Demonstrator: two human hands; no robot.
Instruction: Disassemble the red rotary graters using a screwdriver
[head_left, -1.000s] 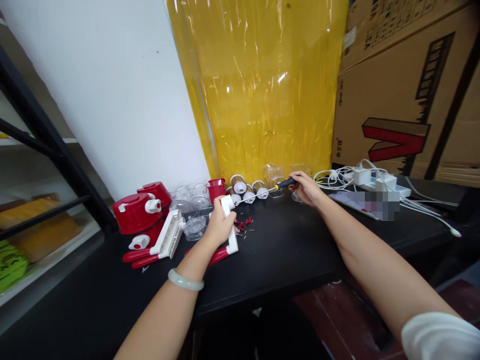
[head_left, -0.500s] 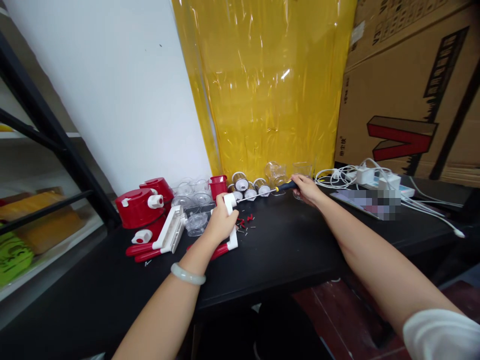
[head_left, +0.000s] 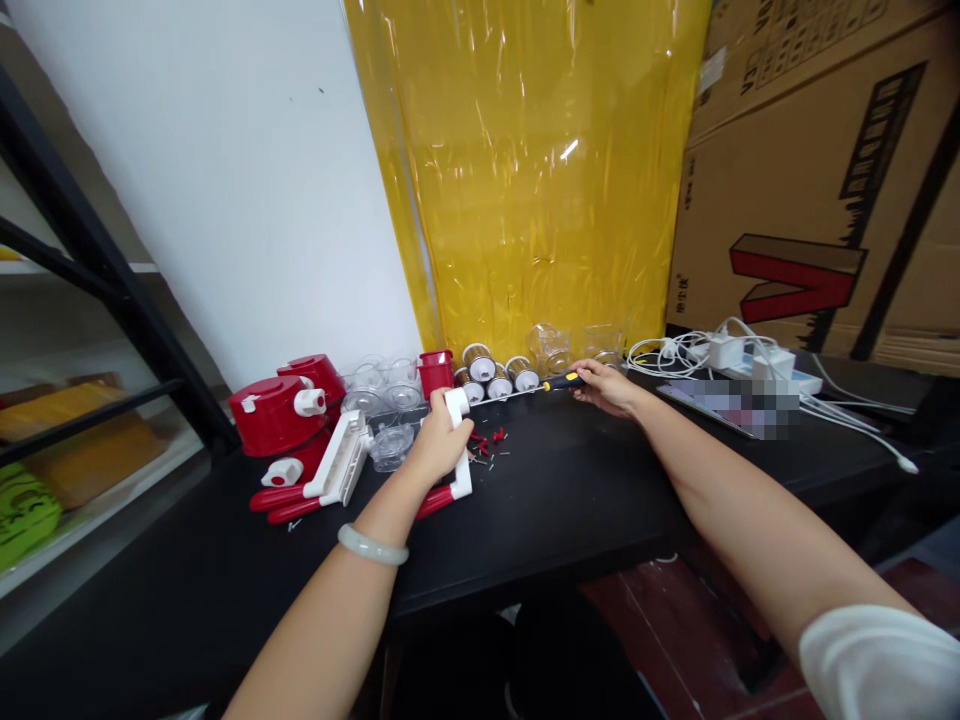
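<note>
My left hand [head_left: 441,437] is wrapped round a white handle part [head_left: 462,478] with red grips at its lower end. In my right hand [head_left: 602,387] is a screwdriver [head_left: 561,382] with a black and yellow handle, its long shaft pointing left. The shaft's tip meets the round white end of the handle part; the exact contact is too small to make out. Small red pieces [head_left: 499,435] and loose screws [head_left: 504,453] lie on the black table [head_left: 570,500] just right of my left hand. Another white handle part with red grips [head_left: 337,465] rests at the left.
Red housings [head_left: 274,415] and clear plastic cups [head_left: 394,445] stand on the left. Behind my hands are a red cup [head_left: 436,372] and several white-and-gold cylinders [head_left: 499,383]. White cables [head_left: 675,350], a power strip [head_left: 806,381] and a flat device [head_left: 705,407] lie right.
My right hand has shifted slightly left, and its grip on the screwdriver looks turned, with more of the yellow on the handle showing. My left hand still holds the white handle part.
</note>
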